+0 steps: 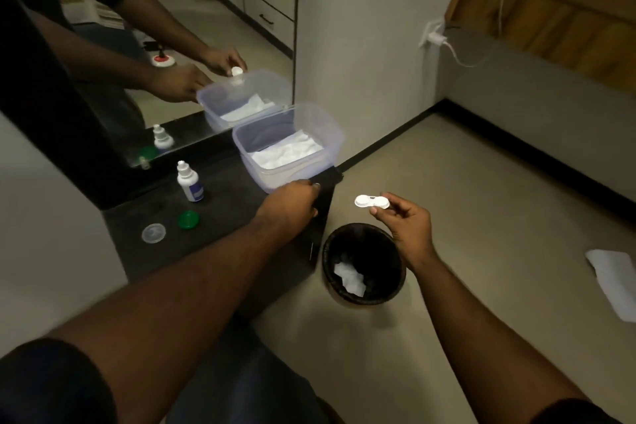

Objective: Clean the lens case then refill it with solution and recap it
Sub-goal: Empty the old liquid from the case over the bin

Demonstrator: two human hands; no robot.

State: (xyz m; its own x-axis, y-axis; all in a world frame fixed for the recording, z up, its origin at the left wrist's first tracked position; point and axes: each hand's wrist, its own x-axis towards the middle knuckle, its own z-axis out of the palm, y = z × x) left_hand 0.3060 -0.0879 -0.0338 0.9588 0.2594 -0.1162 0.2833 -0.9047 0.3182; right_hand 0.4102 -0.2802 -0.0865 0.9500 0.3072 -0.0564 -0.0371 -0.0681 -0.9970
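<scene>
While uncapped, white twin-well lens case point(371, 201)

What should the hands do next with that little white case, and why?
Probably the left hand reaches into the clear tub for a tissue to wipe the lens case. The right hand holds the case uncapped above the bin, both caps lie on the counter, and the solution bottle stands untouched.
</scene>
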